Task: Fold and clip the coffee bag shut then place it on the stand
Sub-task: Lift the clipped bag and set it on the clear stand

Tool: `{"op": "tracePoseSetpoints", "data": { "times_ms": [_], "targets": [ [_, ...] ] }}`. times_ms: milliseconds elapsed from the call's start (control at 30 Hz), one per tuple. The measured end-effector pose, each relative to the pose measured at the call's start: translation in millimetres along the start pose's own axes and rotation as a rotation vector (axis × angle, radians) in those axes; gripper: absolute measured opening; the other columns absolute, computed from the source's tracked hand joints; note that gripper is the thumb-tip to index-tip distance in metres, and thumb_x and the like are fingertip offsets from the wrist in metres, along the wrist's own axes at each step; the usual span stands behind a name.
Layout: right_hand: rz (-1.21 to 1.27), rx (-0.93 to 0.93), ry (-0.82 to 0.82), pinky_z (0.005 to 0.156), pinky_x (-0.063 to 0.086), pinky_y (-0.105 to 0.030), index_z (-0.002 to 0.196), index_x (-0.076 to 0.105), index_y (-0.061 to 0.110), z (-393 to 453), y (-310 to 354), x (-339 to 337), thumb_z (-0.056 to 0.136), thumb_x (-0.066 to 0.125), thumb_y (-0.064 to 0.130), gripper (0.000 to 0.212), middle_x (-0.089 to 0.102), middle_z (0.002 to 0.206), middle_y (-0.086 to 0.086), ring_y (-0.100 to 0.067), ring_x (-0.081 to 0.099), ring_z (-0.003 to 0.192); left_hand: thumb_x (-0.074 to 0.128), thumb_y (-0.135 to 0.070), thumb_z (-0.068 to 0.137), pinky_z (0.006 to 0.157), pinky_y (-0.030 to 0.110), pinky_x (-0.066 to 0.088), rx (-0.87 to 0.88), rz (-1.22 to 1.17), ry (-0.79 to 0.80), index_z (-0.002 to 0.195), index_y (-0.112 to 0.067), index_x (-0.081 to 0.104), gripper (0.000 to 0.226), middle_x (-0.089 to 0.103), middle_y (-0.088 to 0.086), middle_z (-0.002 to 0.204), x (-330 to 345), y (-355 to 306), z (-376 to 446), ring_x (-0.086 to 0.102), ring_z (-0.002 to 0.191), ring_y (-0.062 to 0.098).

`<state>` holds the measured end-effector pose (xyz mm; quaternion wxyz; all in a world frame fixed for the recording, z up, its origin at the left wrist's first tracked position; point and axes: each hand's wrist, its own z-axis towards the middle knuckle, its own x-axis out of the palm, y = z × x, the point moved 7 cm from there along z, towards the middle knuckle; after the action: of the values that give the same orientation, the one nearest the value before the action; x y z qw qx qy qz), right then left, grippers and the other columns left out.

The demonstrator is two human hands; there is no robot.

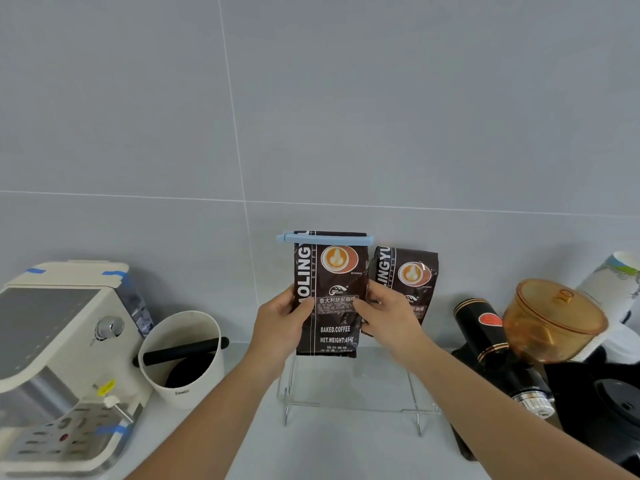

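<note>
A dark brown coffee bag with an orange round logo is held upright in front of the grey wall. Its folded top is closed by a light blue clip running across it. My left hand grips the bag's left edge and my right hand grips its right edge, thumbs on the front. The bag's bottom edge hangs just above the top of a clear acrylic stand on the counter.
A second coffee bag stands behind, right of the held one. A cream espresso machine and a white knock box with a black bar sit left. A black grinder with an amber hopper and paper cups stand right.
</note>
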<state>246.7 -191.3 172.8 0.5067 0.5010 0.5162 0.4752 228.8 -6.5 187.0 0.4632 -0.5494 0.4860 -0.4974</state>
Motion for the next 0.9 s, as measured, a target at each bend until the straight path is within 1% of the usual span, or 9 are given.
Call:
{"op": "tracePoseSetpoints", "data": {
  "times_ms": [100,233,333,433,467,500,567,700,900],
  "targets": [
    [-0.045,-0.006,-0.014,0.090,0.057,-0.052,0.106,0.071,0.029,15,-10,2,0.094,0.056,0.005,0.030,0.075,0.107,-0.004,-0.024,0.071,0.102,0.060,-0.010,0.092,0.060,0.014,0.056,-0.020,-0.005,-0.006,0.119,-0.024,0.068,0.031,0.077,0.000,0.106,-1,11,16,0.075,0.085,0.008],
    [-0.110,0.006,-0.049,0.087,0.058,-0.047,0.100,0.070,0.041,31,-20,4,0.093,0.056,0.012,0.033,0.077,0.103,0.000,-0.022,0.072,0.099,0.060,-0.011,0.092,0.059,0.014,0.056,-0.027,-0.020,-0.004,0.121,-0.024,0.067,0.032,0.076,-0.001,0.108,0,20,33,0.075,0.084,0.006],
    [-0.147,0.009,-0.084,0.073,0.055,-0.035,0.100,0.068,0.043,40,-24,4,0.093,0.056,0.013,0.033,0.078,0.100,0.002,-0.022,0.072,0.094,0.060,-0.011,0.092,0.063,0.018,0.057,-0.022,-0.028,-0.003,0.121,-0.025,0.067,0.032,0.076,-0.002,0.108,3,27,46,0.074,0.086,0.007],
    [-0.145,0.018,-0.107,0.062,0.050,-0.027,0.100,0.068,0.039,47,-31,2,0.093,0.056,0.010,0.033,0.078,0.100,0.002,-0.018,0.070,0.089,0.059,-0.007,0.092,0.062,0.017,0.057,-0.015,-0.041,-0.009,0.118,-0.028,0.067,0.035,0.076,-0.005,0.103,4,35,55,0.075,0.082,0.005],
    [-0.143,0.017,-0.113,0.065,0.053,-0.028,0.100,0.069,0.038,49,-34,2,0.092,0.056,0.009,0.033,0.078,0.101,0.002,-0.018,0.071,0.090,0.059,-0.007,0.092,0.063,0.018,0.058,-0.017,-0.038,-0.008,0.118,-0.029,0.067,0.035,0.077,-0.006,0.103,5,38,56,0.075,0.083,0.005],
    [-0.141,0.015,-0.122,0.073,0.057,-0.033,0.101,0.069,0.038,52,-37,2,0.092,0.056,0.009,0.034,0.078,0.101,0.003,-0.019,0.072,0.093,0.059,-0.007,0.092,0.065,0.020,0.058,-0.019,-0.040,-0.008,0.118,-0.030,0.066,0.035,0.077,-0.007,0.103,6,41,59,0.075,0.084,0.006],
    [-0.117,0.018,-0.134,0.088,0.058,-0.044,0.100,0.071,0.037,53,-41,4,0.091,0.056,0.006,0.035,0.078,0.100,0.004,-0.018,0.073,0.095,0.059,-0.008,0.092,0.073,0.027,0.059,-0.023,-0.040,-0.013,0.119,-0.029,0.066,0.035,0.077,-0.008,0.102,6,48,62,0.075,0.088,0.009],
    [-0.062,0.038,-0.150,0.090,0.058,-0.046,0.106,0.069,0.027,55,-48,8,0.093,0.053,0.001,0.033,0.078,0.101,0.003,-0.016,0.073,0.094,0.059,-0.008,0.092,0.086,0.039,0.059,-0.010,-0.031,-0.022,0.119,-0.034,0.065,0.038,0.076,-0.005,0.107,7,56,70,0.073,0.098,0.016],
    [0.013,0.068,-0.170,0.091,0.058,-0.046,0.106,0.070,0.028,56,-52,10,0.094,0.053,0.008,0.029,0.078,0.099,0.006,-0.015,0.073,0.093,0.060,-0.005,0.091,0.091,0.043,0.057,0.018,0.007,-0.029,0.126,-0.036,0.061,0.046,0.075,-0.005,0.112,6,60,77,0.071,0.102,0.016]
  ]
}}
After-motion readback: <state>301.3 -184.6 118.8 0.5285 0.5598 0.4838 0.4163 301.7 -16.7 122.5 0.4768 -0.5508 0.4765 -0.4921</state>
